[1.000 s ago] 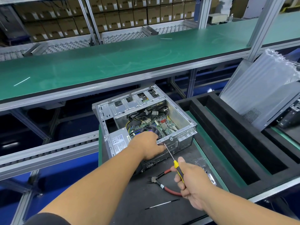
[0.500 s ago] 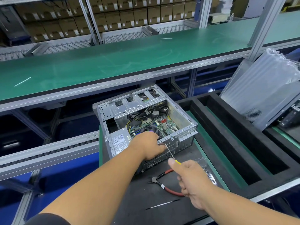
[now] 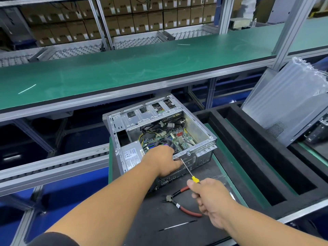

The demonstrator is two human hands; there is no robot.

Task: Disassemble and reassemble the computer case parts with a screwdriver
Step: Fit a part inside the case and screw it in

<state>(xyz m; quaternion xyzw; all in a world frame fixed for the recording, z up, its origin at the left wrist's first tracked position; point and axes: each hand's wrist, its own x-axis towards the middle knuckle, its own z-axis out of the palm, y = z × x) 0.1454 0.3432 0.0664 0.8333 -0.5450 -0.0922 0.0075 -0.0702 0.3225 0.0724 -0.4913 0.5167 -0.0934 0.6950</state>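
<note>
The surface [image 3: 177, 233], a dark mat edged in green, carries the work low and close to the person, within easy reach of both arms. On it the computer case [image 3: 159, 134] lies on its side with the open face up, so the board and cables inside can be seen and the rear panel faces the person.

The left hand [image 3: 162, 161] rests over the near rim of the case, fingers curled down over the edge beside the screwdriver tip; this looks meant to brace the case against the push of the tool. The right hand [image 3: 212, 201] has its grip wrapped closed around the handle of the screwdriver [image 3: 189, 170], whose shaft slants up and left so the tip meets the rear panel just beside the left fingers, probably at a screw, though none can be made out.

The red-handled pliers [image 3: 181, 204] lie on the mat beneath the right hand, near enough to pick up. A thin rod [image 3: 177, 225] lies nearer the person.
</note>
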